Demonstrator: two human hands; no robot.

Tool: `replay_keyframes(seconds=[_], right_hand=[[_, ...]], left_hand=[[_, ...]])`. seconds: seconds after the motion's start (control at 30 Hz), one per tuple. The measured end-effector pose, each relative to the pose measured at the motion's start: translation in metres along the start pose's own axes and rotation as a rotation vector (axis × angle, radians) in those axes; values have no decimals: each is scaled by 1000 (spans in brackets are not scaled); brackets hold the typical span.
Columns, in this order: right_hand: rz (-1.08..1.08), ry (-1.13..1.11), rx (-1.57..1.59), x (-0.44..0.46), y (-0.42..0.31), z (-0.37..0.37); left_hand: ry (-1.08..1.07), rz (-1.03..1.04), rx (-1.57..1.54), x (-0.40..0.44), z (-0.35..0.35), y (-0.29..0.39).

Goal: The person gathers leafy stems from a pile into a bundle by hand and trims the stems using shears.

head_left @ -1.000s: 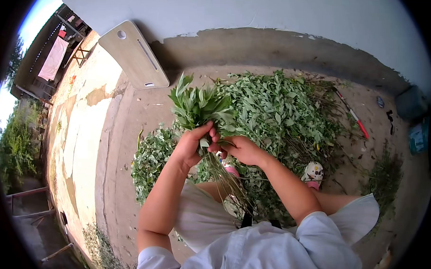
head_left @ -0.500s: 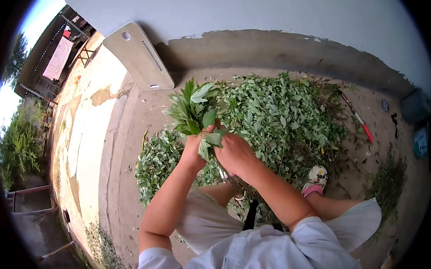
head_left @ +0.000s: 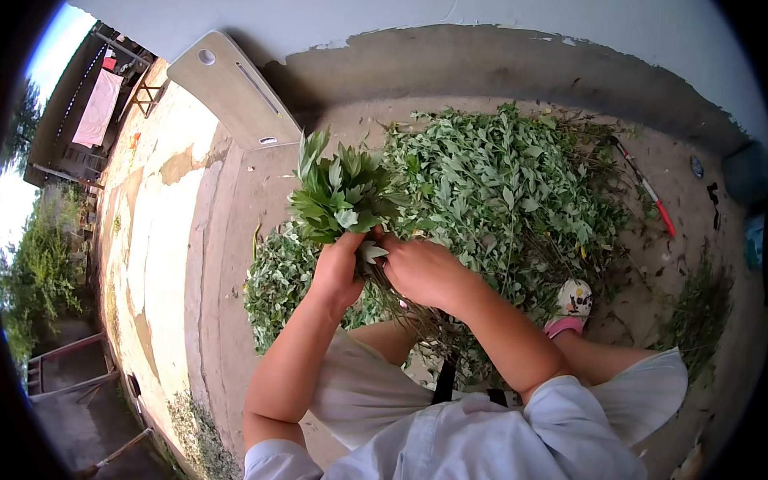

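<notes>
A bundle of leafy green stems [head_left: 339, 192] stands up out of my two hands, its leaves at the top and its stems running down below. My left hand [head_left: 339, 270] is wrapped round the stems just under the leaves. Close beside it, my right hand [head_left: 417, 269] is closed with its fingers at the same stems; part of its grip is hidden by leaves. Behind and to the right lies a large heap of cut leafy stems [head_left: 504, 193]. A smaller heap [head_left: 276, 291] lies to the left of my left forearm.
A folding table board [head_left: 237, 95] leans at the wall [head_left: 458, 61]. On the right are a red and white stick [head_left: 648, 190], a dark bucket [head_left: 746, 172] and some thin greenery [head_left: 699, 306]. My shoe [head_left: 574, 297] rests by the large heap.
Both hands have come closer together round the stems, and the leafy top looks fuller and more gathered. The view has shifted slightly.
</notes>
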State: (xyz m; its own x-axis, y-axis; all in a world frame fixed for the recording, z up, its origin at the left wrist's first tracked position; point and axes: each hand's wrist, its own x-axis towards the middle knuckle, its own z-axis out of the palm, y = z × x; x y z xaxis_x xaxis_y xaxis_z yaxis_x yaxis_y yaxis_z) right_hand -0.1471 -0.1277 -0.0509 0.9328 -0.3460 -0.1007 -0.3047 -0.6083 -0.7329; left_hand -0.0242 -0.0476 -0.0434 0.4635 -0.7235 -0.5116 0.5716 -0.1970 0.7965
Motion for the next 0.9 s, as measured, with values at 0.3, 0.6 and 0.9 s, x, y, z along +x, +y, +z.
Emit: replay_keyframes(seconds=[0.3, 0.6, 0.9], right_hand=[[247, -152, 856, -22, 156, 21], [1147, 343, 535, -12, 320, 95], [163, 380, 736, -15, 211, 58]], left_hand=[[195, -5, 24, -1, -4, 6], [43, -3, 77, 4, 12, 7], [185, 122, -20, 17, -2, 12]])
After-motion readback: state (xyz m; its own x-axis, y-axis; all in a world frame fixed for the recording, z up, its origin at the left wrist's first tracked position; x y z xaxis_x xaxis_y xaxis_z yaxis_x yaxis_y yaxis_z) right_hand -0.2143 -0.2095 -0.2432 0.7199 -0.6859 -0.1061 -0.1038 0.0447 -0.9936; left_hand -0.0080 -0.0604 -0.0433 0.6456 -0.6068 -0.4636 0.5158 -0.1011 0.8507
